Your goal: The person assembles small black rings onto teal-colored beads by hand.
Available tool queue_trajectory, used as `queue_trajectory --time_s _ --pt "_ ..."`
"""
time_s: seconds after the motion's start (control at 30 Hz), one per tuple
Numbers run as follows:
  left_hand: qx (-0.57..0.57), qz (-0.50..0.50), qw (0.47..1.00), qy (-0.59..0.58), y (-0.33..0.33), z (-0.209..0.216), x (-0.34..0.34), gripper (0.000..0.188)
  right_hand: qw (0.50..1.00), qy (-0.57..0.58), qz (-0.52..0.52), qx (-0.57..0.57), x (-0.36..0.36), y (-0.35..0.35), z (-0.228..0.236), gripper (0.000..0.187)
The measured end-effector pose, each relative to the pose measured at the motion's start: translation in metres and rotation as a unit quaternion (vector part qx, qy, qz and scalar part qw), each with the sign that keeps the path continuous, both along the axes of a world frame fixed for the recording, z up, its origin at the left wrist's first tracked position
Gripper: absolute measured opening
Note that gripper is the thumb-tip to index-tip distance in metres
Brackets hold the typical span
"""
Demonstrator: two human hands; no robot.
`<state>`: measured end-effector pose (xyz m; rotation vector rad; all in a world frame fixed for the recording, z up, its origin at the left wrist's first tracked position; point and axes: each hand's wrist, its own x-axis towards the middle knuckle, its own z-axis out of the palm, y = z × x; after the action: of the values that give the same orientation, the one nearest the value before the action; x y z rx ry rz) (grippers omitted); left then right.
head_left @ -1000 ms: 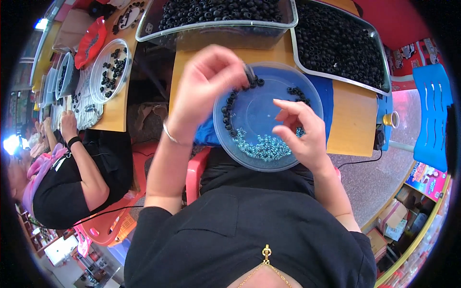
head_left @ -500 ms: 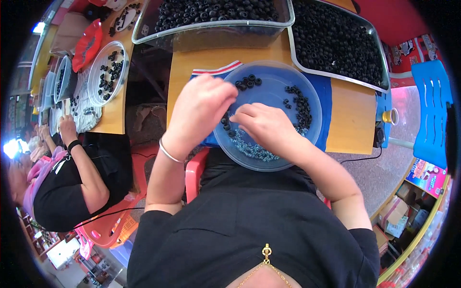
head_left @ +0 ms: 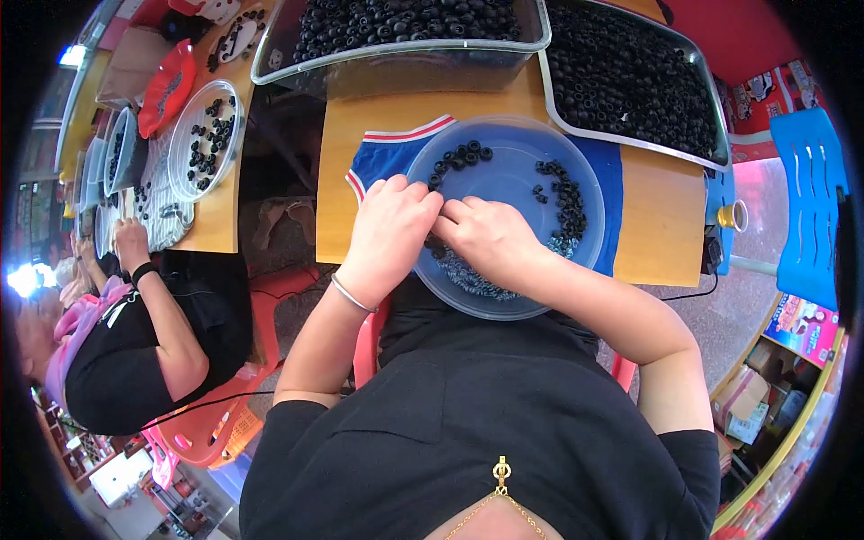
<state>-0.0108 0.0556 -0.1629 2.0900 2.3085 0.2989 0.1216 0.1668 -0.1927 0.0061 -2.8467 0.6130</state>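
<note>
A round translucent plastic tub [head_left: 513, 148] lies on a blue cloth with red and white trim [head_left: 391, 155]. Small black ring-shaped parts [head_left: 567, 202] line its right side and far left edge, and tiny bluish-silver pieces [head_left: 477, 286] are heaped along its near edge. My left hand [head_left: 393, 229] is over the tub's left rim with fingers curled closed. Against its fingertips is my right hand [head_left: 486, 236], its fingers pinched above the tub. Whatever sits between the fingertips is hidden by the hands.
Behind the tub stand a clear bin [head_left: 405, 56] and a metal-rimmed tray [head_left: 630, 142], both full of black parts. At left, another person [head_left: 130, 238] works at a table with a round dish [head_left: 175, 162]. A blue plastic chair [head_left: 804, 207] is at right.
My left hand has come down and right, so its fingertips now meet my right hand's. The right hand has shifted slightly left.
</note>
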Motion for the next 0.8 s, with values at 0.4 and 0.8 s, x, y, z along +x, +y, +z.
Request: queue_trajectory --time_s 0.4,0.8 --pt "0.034 0.031 0.991 -0.129 -0.001 0.000 0.007 0.013 0.997 -0.056 -0.040 -0.027 0.015 0.009 0.014 0.017" --pt "0.072 0.032 0.445 -0.892 -0.001 -0.003 0.026 0.029 0.904 0.085 -0.135 -0.396 0.051 0.032 0.064 0.016"
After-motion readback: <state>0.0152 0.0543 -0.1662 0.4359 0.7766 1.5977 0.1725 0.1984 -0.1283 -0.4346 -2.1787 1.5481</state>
